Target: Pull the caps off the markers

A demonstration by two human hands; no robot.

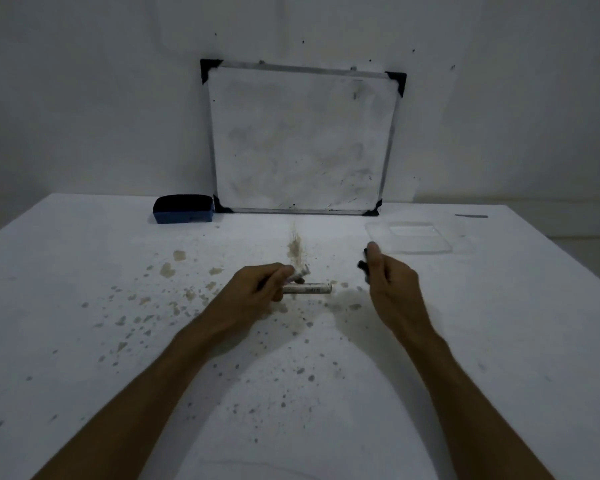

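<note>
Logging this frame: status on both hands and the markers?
Left hand grips a marker. Right hand pinches a small black piece, likely a cap. Second marker lies on the stained table between them. Nothing obstructing.

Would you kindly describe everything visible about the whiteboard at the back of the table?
The whiteboard is a white rectangle in a thin grey metal-looking frame with black plastic-looking corner caps. It stands on its lower edge on the table and leans back against the wall, slightly skewed. Its surface bears grey smudges and small dark marks. The blue eraser lies by its lower left corner; neither hand touches it.
</note>
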